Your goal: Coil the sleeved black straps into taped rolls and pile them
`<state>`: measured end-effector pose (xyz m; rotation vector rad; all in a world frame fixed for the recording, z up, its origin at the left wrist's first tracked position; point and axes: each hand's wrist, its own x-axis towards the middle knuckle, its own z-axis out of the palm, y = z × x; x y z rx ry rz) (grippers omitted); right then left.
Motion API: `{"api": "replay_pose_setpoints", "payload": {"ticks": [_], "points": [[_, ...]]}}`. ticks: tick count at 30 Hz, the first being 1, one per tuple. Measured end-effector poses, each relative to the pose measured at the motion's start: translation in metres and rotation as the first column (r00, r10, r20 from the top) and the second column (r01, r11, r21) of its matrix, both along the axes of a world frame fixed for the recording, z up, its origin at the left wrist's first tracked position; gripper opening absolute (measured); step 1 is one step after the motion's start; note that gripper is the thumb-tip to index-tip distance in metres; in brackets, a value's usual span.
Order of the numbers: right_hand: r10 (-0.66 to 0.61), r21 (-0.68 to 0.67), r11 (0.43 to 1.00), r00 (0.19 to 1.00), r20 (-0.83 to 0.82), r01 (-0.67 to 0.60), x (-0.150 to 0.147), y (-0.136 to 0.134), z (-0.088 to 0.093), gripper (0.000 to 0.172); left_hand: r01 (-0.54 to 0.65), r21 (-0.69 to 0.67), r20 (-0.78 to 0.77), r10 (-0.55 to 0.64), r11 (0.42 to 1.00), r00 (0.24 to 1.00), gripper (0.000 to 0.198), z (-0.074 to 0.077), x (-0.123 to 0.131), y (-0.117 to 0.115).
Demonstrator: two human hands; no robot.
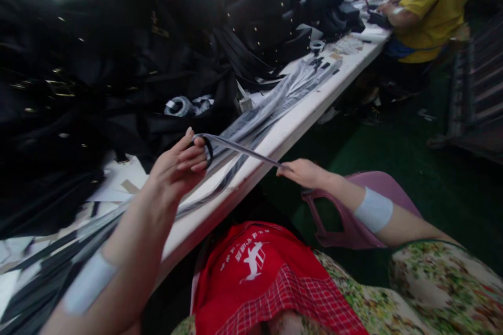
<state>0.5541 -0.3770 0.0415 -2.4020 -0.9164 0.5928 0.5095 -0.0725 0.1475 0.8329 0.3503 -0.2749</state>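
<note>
My left hand (178,165) is raised above the white table (298,115) and pinches one end of a thin dark strap (239,149), with a small black ring at its fingers. My right hand (304,172) pinches the other end, just past the table's front edge. The strap runs taut between both hands. A pale band wraps each of my forearms.
Heaps of black bags (98,63) with gold studs cover the table's far side. Long grey and black strips (275,94) lie along the front edge. A person in a yellow shirt (432,10) works at the far end. A pink stool (353,220) stands on the green floor.
</note>
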Motion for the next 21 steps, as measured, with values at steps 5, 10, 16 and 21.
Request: {"api": "replay_pose_setpoints", "payload": {"ticks": [5,10,16,21], "points": [[0.323,0.430,0.897,0.820,-0.473,-0.105,-0.070,0.059,0.028,0.053,-0.340,0.023,0.114,0.335,0.940,0.935,0.027,-0.015,0.036,-0.040],[0.372,0.661,0.747,0.779,-0.505,0.073,-0.070,0.058,0.057,0.054,-0.352,0.377,0.380,0.204,0.857,0.902,0.016,-0.059,0.022,-0.075],[-0.036,0.635,0.681,0.882,-0.469,0.366,0.004,0.026,0.051,0.056,-0.189,0.882,0.388,-0.437,0.432,0.811,0.034,-0.070,-0.033,-0.090],[-0.266,0.519,0.809,0.959,-0.099,0.278,0.012,0.033,0.030,0.036,0.133,0.564,0.261,-0.329,0.815,0.908,0.050,-0.063,-0.035,-0.094]]}}
